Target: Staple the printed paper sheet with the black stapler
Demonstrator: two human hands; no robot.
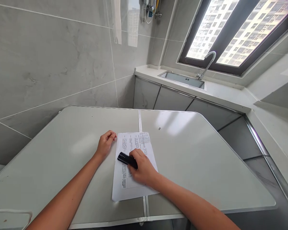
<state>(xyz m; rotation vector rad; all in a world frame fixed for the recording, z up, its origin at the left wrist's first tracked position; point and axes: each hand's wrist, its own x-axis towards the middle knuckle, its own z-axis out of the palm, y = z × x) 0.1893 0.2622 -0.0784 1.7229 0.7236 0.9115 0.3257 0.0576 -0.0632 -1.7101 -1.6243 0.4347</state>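
A printed sheet of paper [134, 191] lies on the folding table, with lines of text and a small block of print at its upper right corner. Over the sheet, my right hand [142, 167] is wrapped around a black stapler [124, 158], whose front end points left. My left hand [106, 142] is at the upper left edge of the paper, fingers pinched together. Its fingertips come right up to the sheet's edge; whether they hold the paper or something small is hidden.
The pale folding table [196, 159] has a metal seam down its middle. A few tiny staples [159, 128] lie beyond the sheet. At lower left is a white cable [12, 211]. Behind stand a counter [225, 94] with a sink [182, 79] and faucet [208, 64], under a window.
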